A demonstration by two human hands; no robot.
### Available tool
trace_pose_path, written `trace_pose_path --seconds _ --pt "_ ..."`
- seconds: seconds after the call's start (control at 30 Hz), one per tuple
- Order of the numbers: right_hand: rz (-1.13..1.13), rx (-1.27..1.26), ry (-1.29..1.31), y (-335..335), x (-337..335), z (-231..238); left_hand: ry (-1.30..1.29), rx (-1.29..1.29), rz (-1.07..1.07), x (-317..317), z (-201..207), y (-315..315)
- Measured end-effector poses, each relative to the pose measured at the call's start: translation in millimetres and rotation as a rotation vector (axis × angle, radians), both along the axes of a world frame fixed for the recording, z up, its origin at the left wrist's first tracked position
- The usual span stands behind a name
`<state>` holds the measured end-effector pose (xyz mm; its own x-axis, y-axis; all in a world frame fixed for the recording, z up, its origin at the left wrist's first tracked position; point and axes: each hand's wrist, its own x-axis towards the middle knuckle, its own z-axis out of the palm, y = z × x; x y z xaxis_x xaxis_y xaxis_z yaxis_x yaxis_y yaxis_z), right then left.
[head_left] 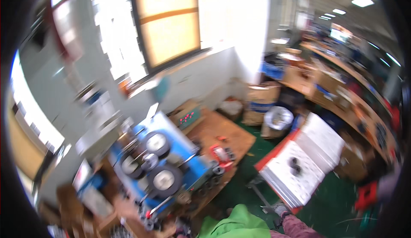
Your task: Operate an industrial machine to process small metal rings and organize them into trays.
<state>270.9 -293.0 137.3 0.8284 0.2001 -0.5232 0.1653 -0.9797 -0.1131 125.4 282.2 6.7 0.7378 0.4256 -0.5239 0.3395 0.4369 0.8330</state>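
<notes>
The right hand (281, 209) is closing its fingers around a long metal tool (260, 196) resembling a caliper, which is extending beside the near corner of an open red-edged folder (277, 186). Dark round parts (295, 166) are lying on its page. The left hand (183, 228) is appearing blurred beside the workbench's (237, 137) near edge; its finger state cannot be determined. A blue-topped machine (182, 141) is occupying the workbench's left side.
</notes>
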Motion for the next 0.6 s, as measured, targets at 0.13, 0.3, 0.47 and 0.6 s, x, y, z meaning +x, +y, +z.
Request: trace_pose_path --seconds 0.13,0.3,0.47,0.6 --pt "-0.472 0.002 0.108 -32.0 -85.1 -25.1 -0.007 -0.435 0.216 69.8 41.6 -10.8" --pt "-0.437 0.035 0.081 -33.3 -135.8 -48.6 0.046 -0.440 0.171 125.4 55.5 -27.2" --pt "-0.391 0.018 0.022 -41.5 -129.7 -53.0 0.074 -0.479 0.169 142.1 69.6 -51.7" --pt "-0.579 0.124 0.201 -7.3 -60.2 14.4 0.061 -0.503 0.299 114.6 69.4 -48.0"
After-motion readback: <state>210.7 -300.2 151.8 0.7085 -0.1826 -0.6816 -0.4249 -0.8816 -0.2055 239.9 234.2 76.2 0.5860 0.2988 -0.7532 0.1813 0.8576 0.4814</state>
